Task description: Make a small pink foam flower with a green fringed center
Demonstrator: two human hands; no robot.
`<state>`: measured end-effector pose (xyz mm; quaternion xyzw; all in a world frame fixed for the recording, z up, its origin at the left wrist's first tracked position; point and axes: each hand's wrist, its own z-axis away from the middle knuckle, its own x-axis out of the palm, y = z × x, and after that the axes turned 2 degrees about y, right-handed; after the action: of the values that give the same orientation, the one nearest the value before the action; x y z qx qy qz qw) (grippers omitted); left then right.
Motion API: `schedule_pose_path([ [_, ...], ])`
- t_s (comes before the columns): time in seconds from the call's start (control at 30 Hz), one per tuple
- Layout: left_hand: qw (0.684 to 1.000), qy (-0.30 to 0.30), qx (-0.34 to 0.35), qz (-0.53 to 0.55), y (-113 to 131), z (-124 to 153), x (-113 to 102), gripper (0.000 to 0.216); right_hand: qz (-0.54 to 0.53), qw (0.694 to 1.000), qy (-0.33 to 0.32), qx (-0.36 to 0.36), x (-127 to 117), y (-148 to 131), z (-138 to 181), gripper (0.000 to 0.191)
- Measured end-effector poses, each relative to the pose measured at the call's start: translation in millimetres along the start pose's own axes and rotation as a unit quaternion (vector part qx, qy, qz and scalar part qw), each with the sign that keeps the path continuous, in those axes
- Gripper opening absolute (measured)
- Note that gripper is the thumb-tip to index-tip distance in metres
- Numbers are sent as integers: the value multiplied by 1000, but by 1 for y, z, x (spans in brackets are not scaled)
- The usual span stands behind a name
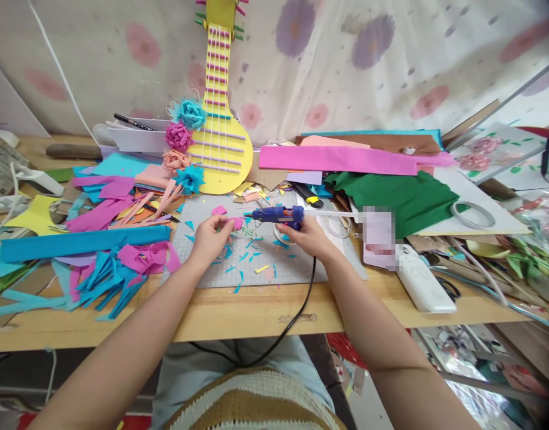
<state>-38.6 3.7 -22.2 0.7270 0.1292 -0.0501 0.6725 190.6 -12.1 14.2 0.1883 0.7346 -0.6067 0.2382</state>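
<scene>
Pink piece (237, 223), pinched in the left hand (210, 239), appears unattached; right hand (312, 237) grasps glue gun (271, 214); four flowers (178, 137) stand formed.

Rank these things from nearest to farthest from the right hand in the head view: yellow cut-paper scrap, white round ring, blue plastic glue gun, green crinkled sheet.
1. Blue plastic glue gun: held in the right hand.
2. Green crinkled sheet: to its right, farther back.
3. White round ring: farther right, by the sheet's right end.
4. Yellow cut-paper scrap: far left, past the left hand.
</scene>
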Motion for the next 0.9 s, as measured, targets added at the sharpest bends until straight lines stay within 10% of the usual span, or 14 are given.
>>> schedule_pose_path([
  [0.9, 999, -4, 24, -26, 0, 1, 2, 21, 96, 992, -38, -72, 10, -12, -2, 40],
])
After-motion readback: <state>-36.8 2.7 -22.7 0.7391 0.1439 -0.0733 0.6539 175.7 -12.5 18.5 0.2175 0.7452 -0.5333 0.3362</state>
